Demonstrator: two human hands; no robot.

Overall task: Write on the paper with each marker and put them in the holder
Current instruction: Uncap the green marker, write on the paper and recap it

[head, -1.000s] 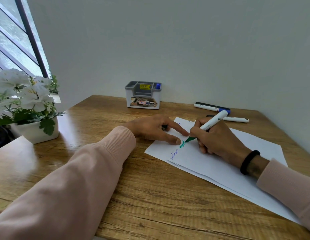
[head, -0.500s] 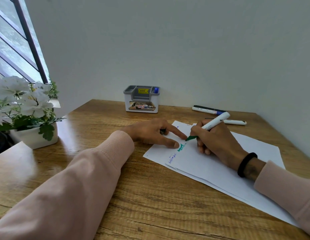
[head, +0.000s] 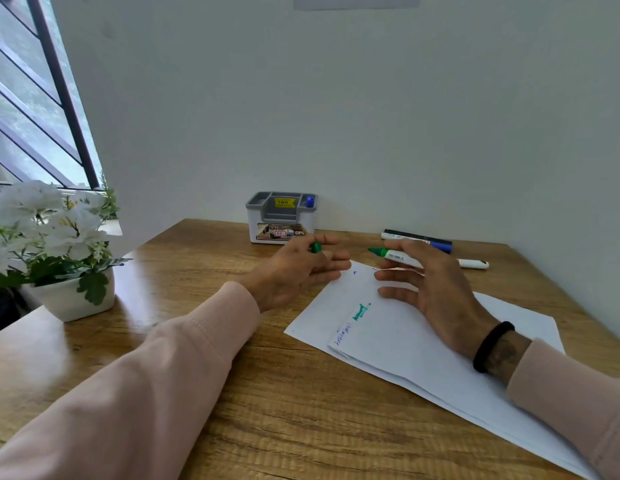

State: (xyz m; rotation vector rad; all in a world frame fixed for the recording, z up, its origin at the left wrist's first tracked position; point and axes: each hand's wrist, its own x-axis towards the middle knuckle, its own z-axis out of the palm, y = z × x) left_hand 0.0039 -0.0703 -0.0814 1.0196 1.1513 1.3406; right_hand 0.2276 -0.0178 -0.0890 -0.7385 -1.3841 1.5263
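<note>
Right hand point(head: 436, 289) pinches uncapped green marker point(head: 393, 253) above paper point(head: 422, 341), other fingers spread. Left hand point(head: 298, 271) grips green cap point(head: 315, 247). Holder point(head: 281, 217) behind on surface point(head: 267, 393).

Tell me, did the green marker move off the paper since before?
Yes. The right hand has lifted the green marker off the green scribble. Its tip now points toward the green cap in the left hand, nearer the holder.
</note>
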